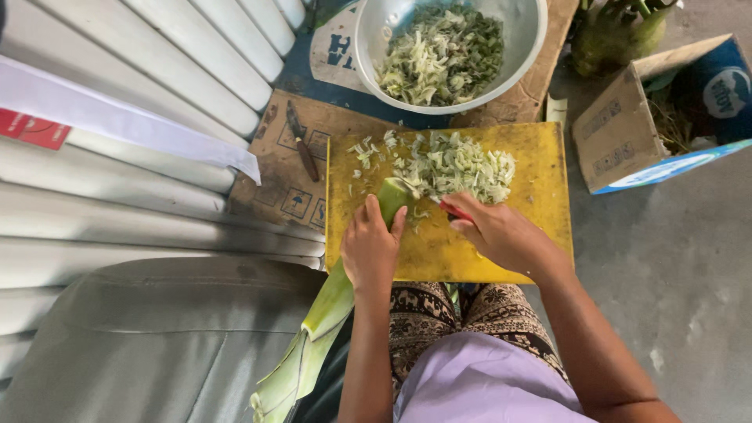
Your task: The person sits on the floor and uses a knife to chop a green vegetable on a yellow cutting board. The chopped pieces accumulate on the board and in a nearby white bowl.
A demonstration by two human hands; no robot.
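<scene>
The left hand [370,249] was clamped around a long pale green stalk [329,313], pinning its cut end on the yellow cutting board [540,211] near the board's middle. The right hand [497,233] was closed on a red-handled knife [454,210] just beside that cut end. Chopped pieces [458,166] lay along the board's far edge. Beyond it stood a metal bowl [525,31] of greens; a second knife [301,142] lay on cardboard [282,180] by the board's left edge.
</scene>
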